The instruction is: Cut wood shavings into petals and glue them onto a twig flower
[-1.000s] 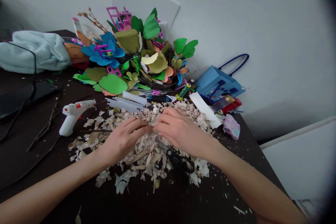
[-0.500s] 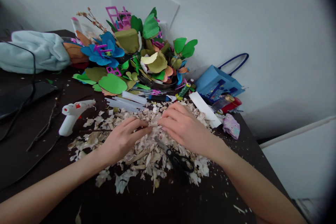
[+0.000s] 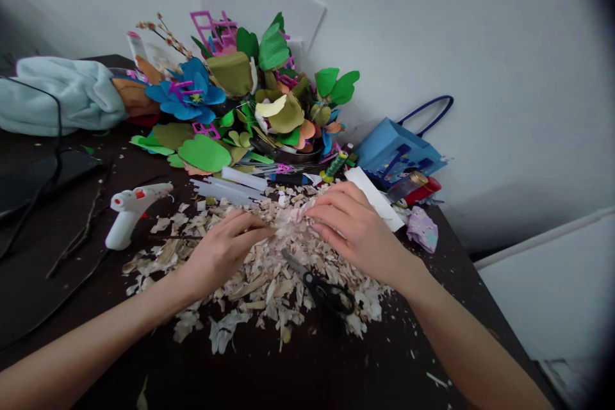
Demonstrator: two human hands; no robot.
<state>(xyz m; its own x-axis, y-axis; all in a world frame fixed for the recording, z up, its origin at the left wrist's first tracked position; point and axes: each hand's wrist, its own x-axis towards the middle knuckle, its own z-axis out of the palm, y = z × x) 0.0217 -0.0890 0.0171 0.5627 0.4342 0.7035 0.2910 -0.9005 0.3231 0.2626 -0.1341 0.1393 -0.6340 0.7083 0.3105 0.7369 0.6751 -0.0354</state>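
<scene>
Both my hands rest on a heap of pale dried husk scraps (image 3: 269, 282) spread over a dark table (image 3: 298, 371). My left hand (image 3: 223, 250) lies on the heap with its fingers curled and pinched toward the middle. My right hand (image 3: 355, 230) is a little raised, its fingertips closed on a pale pinkish scrap (image 3: 293, 216) at the top of the heap. Black-handled scissors (image 3: 321, 288) lie in the scraps just under my right wrist.
A white glue gun (image 3: 129, 210) lies left of the heap. Behind it are glue sticks (image 3: 240, 182), a pile of coloured paper flowers and leaves (image 3: 240, 96), a blue bag (image 3: 398, 150), a red tube (image 3: 416, 191), a light blue cloth (image 3: 62, 93) and a black cable (image 3: 57, 147).
My right hand has lifted and shifted right and back, drawing a pale scrap up from the heap. My left hand has barely moved.
</scene>
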